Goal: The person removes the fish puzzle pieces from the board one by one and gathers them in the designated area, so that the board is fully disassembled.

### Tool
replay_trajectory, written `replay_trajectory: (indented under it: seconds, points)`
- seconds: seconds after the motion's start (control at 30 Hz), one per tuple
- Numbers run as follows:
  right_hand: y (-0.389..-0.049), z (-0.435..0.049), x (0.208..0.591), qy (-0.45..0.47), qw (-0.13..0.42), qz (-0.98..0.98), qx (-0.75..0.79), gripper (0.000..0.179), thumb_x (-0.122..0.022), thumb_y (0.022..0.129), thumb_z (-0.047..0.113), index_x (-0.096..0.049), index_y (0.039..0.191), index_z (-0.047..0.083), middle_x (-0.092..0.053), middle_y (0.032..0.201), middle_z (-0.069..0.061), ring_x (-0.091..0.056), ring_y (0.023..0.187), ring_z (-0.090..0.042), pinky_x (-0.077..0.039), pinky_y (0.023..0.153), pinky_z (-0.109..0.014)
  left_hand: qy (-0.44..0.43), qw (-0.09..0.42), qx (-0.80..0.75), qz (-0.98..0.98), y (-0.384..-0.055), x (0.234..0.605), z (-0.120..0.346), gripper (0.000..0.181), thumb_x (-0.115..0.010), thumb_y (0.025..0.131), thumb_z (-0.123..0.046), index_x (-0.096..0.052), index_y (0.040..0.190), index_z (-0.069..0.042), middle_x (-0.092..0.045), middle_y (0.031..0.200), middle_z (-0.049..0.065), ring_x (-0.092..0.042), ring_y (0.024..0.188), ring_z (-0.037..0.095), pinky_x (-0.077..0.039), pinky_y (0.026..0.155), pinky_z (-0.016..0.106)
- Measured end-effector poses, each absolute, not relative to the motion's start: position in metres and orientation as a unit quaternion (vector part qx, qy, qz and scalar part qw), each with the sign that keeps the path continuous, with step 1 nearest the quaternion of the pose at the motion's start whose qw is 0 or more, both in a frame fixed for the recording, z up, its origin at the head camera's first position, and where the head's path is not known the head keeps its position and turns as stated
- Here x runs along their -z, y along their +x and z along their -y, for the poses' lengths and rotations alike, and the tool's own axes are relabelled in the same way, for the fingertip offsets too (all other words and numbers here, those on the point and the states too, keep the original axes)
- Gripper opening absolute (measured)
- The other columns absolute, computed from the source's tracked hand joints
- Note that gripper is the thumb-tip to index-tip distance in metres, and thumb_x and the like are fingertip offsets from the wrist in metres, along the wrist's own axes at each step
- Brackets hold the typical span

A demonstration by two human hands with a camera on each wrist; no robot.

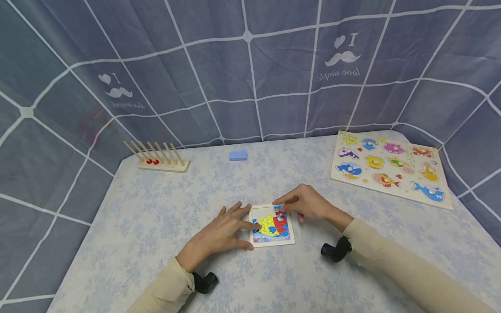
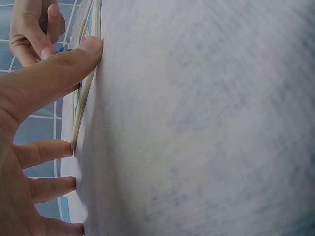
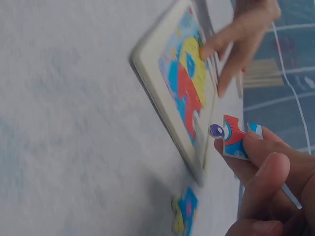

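Note:
A small wooden jigsaw tray (image 1: 274,245) lies on the table, holding a partly assembled yellow and red fish picture. My left hand (image 1: 224,232) spreads along its left side. The thumb meets the near corner, and the index finger reaches over the rim onto the yellow pieces. Above the tray's far right corner, my right hand (image 1: 310,203) pinches a jigsaw piece (image 3: 231,137), red and blue with a printed eye. A bit of blue and white shows beyond the thumb. Another jigsaw piece (image 3: 186,210), blue and yellow, is beside the tray in the right wrist view.
A wooden peg stand (image 1: 168,166) with two red beads is at the back left. A blue block (image 1: 238,155) sits at the back middle. To the right lies a large sea-animal knob puzzle (image 1: 368,176). A grey-blue grid curtain (image 1: 219,78) hangs behind the table.

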State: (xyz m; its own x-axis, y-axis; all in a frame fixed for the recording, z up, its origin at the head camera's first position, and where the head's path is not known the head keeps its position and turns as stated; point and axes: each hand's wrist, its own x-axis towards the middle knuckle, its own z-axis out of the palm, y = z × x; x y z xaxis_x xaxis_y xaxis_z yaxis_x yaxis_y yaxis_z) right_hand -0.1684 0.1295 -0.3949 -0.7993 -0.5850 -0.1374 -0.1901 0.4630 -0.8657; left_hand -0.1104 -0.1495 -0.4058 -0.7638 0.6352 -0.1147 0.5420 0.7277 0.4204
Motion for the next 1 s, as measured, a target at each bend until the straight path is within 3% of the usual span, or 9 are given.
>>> replay_trajectory:
  seconds: [0.3, 0.53, 0.73, 1.0]
  points:
    - [-0.175, -0.162, 0.393, -0.164, 0.21, -0.852, 0.451, 0.025, -0.069, 0.091, 0.008, -0.076, 0.115, 0.013, -0.075, 0.093, -0.005, -0.055, 0.043, -0.025, -0.041, 0.043, -0.024, 0.324, 0.121, -0.187, -0.919, -0.111, 0.405, 0.149, 0.053, -0.079, 0.079, -0.044, -0.069, 0.128, -0.025, -0.035, 0.155, 0.017, -0.021, 0.145, 0.043, -0.019, 0.105, 0.073]
    - [-0.172, -0.188, 0.399, -0.143, 0.193, -0.869, 0.433, 0.024, -0.069, 0.091, 0.01, -0.076, 0.114, 0.011, -0.061, 0.06, -0.002, -0.042, 0.04, -0.014, -0.034, 0.041, -0.023, 0.33, 0.119, -0.193, -0.917, -0.111, 0.408, 0.148, 0.053, -0.08, 0.079, -0.042, -0.069, 0.127, -0.023, -0.035, 0.154, 0.018, -0.022, 0.144, 0.045, -0.018, 0.105, 0.074]
    - [-0.169, -0.214, 0.398, -0.128, 0.182, -0.878, 0.423, 0.024, -0.069, 0.091, 0.012, -0.075, 0.114, 0.009, -0.066, 0.069, -0.001, -0.029, 0.042, -0.009, -0.024, 0.042, -0.021, 0.331, 0.121, -0.188, -0.917, -0.111, 0.408, 0.147, 0.053, -0.08, 0.079, -0.043, -0.069, 0.127, -0.024, -0.035, 0.155, 0.018, -0.022, 0.144, 0.044, -0.019, 0.105, 0.074]
    - [-0.171, -0.233, 0.395, -0.122, 0.149, -0.912, 0.362, 0.022, -0.071, 0.087, 0.011, -0.078, 0.108, 0.009, -0.074, 0.098, -0.007, -0.034, 0.062, -0.01, -0.027, 0.053, -0.024, 0.326, 0.124, -0.191, -0.918, -0.112, 0.407, 0.149, 0.053, -0.08, 0.079, -0.041, -0.069, 0.128, -0.024, -0.035, 0.155, 0.018, -0.021, 0.145, 0.044, -0.018, 0.106, 0.074]
